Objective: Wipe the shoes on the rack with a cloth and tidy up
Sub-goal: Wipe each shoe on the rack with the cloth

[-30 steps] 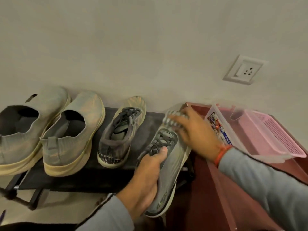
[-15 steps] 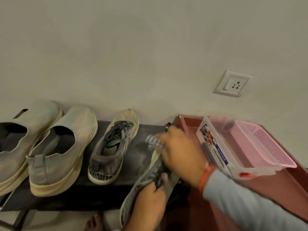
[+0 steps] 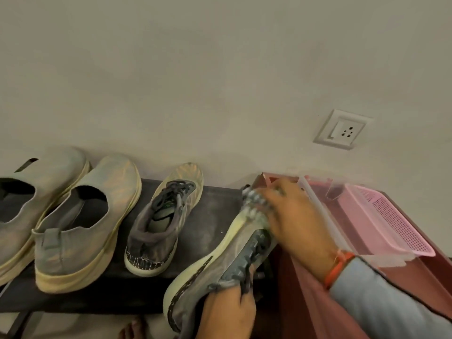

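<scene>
My left hand [image 3: 226,314] grips a grey laced sneaker [image 3: 220,263] by its heel opening, holding it tilted on its side at the right end of the black shoe rack [image 3: 212,231]. My right hand [image 3: 296,221] presses a small grey patterned cloth [image 3: 254,204] against the toe of that sneaker. The matching grey sneaker [image 3: 163,223] stands on the rack to the left. Two larger pale slip-on shoes [image 3: 85,223] [image 3: 27,204] stand further left.
A reddish-brown cabinet [image 3: 403,272] stands right of the rack, bearing a clear plastic box [image 3: 325,216] and a pink mesh basket [image 3: 391,223]. A white wall socket [image 3: 342,129] sits on the plain wall above. Bare toes [image 3: 129,331] show below the rack.
The sneaker in my left hand has rolled further onto its side, sole edge facing left. My right hand with the cloth has shifted up along the shoe toward its toe.
</scene>
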